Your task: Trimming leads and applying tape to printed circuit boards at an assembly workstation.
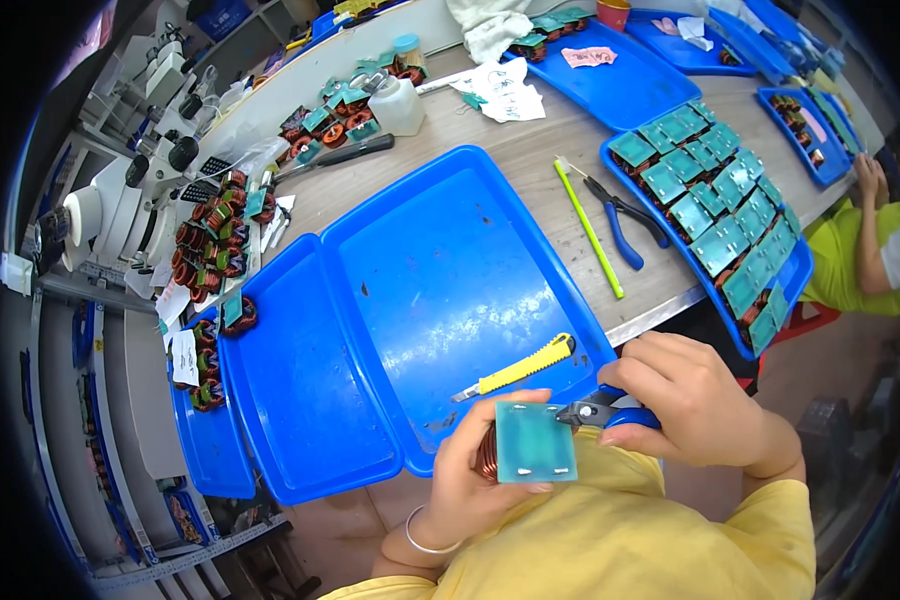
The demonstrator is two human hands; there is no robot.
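My left hand point(462, 492) grips a copper-wound coil point(486, 455) by its sides. The coil's square green base plate point(536, 445) faces up, with short metal pins near its corners. Wrapped round the blue handles of small wire cutters point(632, 417) is my right hand point(698, 402). The cutters' jaws meet the plate at its upper right pin; whether they are closed on that pin is too small to tell. Just beyond both hands, a yellow utility knife point(526, 364) lies in a large blue tray point(445, 275), its blade toward the left.
Right of the tray lie a green pen-like stick point(590, 230) and blue-and-black pliers point(625, 222). A blue tray point(808, 270) at right holds rows of green-plated coils. More coils point(210, 240) are piled at left. A co-worker's arm point(872, 245) shows at far right.
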